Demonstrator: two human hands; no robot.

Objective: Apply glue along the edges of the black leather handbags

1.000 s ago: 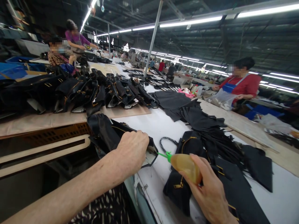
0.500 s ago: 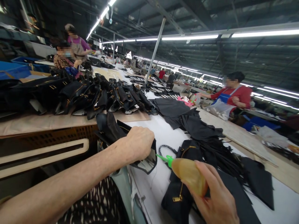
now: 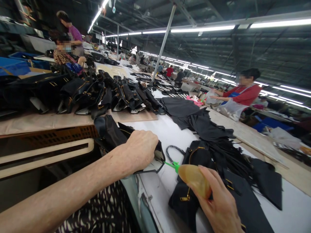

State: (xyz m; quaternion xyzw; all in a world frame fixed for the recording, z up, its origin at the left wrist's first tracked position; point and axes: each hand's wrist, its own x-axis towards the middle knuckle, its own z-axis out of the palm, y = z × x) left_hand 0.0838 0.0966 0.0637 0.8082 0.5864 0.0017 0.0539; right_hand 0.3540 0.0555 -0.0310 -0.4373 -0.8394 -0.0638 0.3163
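My left hand (image 3: pixel 143 149) is closed on a black bag piece (image 3: pixel 110 132) with a pale lining, its open edge facing right. The fingers curl under and are partly hidden. In my right hand (image 3: pixel 220 200) is a yellowish squeeze glue bottle (image 3: pixel 194 178), tilted so that its thin green nozzle (image 3: pixel 173 165) points left. The nozzle tip is at the edge of the bag piece; whether it touches cannot be made out. Below the bottle lies a black bag (image 3: pixel 182 202) with gold zippers, and beside it a dark looped cord handle (image 3: pixel 173 148).
Many black bag pieces (image 3: pixel 123 97) with gold hardware are heaped on the left. Flat black panels (image 3: pixel 199 126) and strips lie across the white table (image 3: pixel 162 129). A wooden slotted frame (image 3: pixel 48 155) is at lower left. A co-worker in red (image 3: pixel 247 92) stands at the right.
The nozzle stays near the bag edge, with both hands shifted only slightly. The view has tilted a little. The co-worker in red now has both arms forward at a plastic bag.
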